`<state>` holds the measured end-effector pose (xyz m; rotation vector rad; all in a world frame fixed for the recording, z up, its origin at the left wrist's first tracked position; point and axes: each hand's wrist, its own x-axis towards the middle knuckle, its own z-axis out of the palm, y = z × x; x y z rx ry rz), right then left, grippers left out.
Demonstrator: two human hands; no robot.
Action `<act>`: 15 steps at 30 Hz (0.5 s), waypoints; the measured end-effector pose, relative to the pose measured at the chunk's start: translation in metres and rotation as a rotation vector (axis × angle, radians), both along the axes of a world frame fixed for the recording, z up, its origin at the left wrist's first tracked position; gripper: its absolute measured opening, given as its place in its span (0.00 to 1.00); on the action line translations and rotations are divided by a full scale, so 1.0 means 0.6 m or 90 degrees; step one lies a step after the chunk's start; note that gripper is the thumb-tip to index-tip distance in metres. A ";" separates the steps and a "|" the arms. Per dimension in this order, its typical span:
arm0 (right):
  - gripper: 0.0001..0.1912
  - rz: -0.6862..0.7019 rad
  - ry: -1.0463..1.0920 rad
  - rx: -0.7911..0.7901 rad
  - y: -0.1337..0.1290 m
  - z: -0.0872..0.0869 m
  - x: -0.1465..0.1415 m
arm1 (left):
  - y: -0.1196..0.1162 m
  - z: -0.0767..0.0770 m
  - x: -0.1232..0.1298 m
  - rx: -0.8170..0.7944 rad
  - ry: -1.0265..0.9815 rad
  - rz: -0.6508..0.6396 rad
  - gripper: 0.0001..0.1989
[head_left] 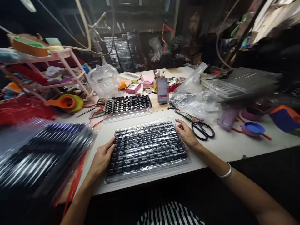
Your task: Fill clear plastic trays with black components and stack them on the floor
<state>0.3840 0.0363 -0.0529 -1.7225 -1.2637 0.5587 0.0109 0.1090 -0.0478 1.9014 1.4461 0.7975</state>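
Observation:
A clear plastic tray [147, 147] filled with rows of black parts lies near the front edge of the white table. My left hand [104, 154] grips its left edge, thumb and fingers together at the rim. On the opposite side, my right hand [186, 132] holds the upper right edge. Behind this tray sits a second tray [128, 103] with black and white pieces in a grid. Black-handled scissors [202, 130] rest just right of my right hand.
Stacked black trays [44, 156] in plastic stand at the left. A pink shelf [67, 67] is behind them. A phone [162, 90], crumpled clear bags [197, 101] and a blue-lined round container [253, 128] are on the table.

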 end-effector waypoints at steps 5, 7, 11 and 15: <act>0.26 -0.008 -0.061 -0.028 -0.003 0.011 0.007 | 0.001 -0.003 -0.001 -0.014 -0.037 -0.044 0.29; 0.25 -0.001 -0.101 -0.047 -0.003 0.016 0.009 | 0.000 -0.005 0.001 -0.005 -0.050 -0.042 0.28; 0.23 0.009 -0.191 -0.059 0.003 0.019 0.007 | -0.005 -0.007 0.006 0.033 -0.003 -0.022 0.27; 0.23 0.013 -0.235 -0.061 0.008 0.015 0.005 | -0.022 0.002 0.012 0.027 -0.044 0.000 0.24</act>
